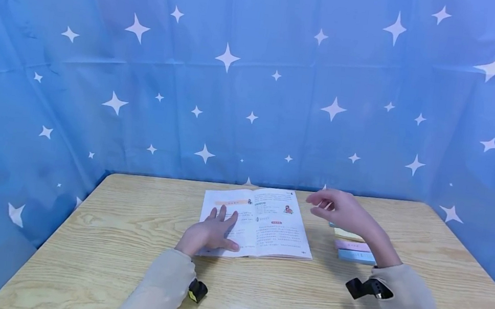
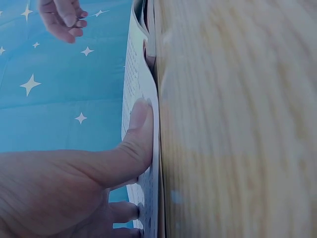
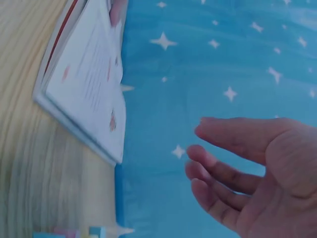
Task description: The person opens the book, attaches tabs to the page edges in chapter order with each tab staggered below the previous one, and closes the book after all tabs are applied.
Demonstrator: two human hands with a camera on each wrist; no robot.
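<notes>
An open book (image 1: pixel 282 228) with printed text and small coloured pictures lies on the table. My left hand (image 1: pixel 215 231) rests on its left page, fingers spread, and in the left wrist view the thumb (image 2: pixel 141 116) presses flat on the paper near the lower edge. Raised off the table, my right hand (image 1: pixel 338 207) hovers just right of the book's upper right corner. Its fingers are loosely bent with a gap to the thumb, and the right wrist view shows nothing between them. Under that forearm sit coloured sticky note pads (image 1: pixel 353 255), yellow, pink and blue, partly hidden.
The wooden table (image 1: pixel 116 241) has its far edge against a blue curtain (image 1: pixel 255 93) with white stars. Both wrists carry small black devices, one of them a wrist camera (image 1: pixel 197 290) below the left hand.
</notes>
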